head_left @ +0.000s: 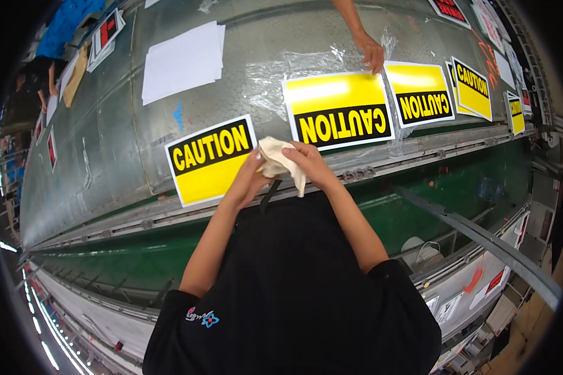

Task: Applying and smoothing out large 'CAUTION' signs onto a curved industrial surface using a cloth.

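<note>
Fingers (pixel 299 154) of left hand (pixel 249 180) and right hand (pixel 311 164), nearly closed, pinch a cream cloth (pixel 276 154), forearms (pixel 351 217) converging

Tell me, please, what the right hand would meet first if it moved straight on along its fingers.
The right hand would meet the cream cloth it grips; beyond, perhaps the leftmost yellow-black sign, though depth is unclear.

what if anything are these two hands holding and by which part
A crumpled off-white cloth: the right hand pinches its right side; the left hand is at its left edge, though whether it grips cannot be told.
</note>
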Demonstrator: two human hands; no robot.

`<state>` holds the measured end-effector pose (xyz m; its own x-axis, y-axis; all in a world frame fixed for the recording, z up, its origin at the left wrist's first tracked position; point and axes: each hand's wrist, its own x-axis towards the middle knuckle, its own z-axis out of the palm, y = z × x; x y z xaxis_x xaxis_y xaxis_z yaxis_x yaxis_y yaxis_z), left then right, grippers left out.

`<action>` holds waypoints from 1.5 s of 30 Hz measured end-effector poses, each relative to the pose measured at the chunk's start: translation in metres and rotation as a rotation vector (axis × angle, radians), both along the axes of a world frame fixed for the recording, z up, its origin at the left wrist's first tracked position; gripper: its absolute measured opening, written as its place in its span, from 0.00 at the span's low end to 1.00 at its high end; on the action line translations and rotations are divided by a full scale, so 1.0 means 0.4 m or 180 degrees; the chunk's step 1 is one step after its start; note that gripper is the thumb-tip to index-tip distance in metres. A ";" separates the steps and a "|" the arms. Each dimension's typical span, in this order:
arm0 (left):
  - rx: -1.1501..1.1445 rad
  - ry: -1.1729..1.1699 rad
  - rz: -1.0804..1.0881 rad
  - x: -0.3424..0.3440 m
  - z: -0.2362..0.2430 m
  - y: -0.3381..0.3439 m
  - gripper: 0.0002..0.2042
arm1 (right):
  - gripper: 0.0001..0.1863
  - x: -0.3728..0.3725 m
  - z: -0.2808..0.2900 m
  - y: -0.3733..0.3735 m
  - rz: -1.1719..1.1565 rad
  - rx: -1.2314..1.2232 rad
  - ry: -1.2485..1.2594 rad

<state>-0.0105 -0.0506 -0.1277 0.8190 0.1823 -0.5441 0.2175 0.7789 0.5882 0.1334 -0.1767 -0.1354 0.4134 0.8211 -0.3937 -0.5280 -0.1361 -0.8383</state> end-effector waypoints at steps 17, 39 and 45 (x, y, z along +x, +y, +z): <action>0.1189 0.0888 0.0484 0.233 0.035 -0.203 0.16 | 0.21 0.137 -0.052 -0.134 0.0321 -0.0012 -0.0062; 0.2467 0.1999 0.0678 0.208 -0.173 -0.019 0.24 | 0.07 0.606 -0.055 -0.446 -0.2666 -0.0913 -0.2076; 0.1798 0.1713 0.1065 0.203 -0.199 -0.021 0.25 | 0.15 0.568 -0.182 -0.443 -0.1030 -0.1363 -0.2386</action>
<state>0.0707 -0.0588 -0.2073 0.3291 0.7304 -0.5985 0.3895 0.4724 0.7907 0.3607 -0.3540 -0.2083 0.8671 0.4669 -0.1737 0.0664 -0.4540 -0.8885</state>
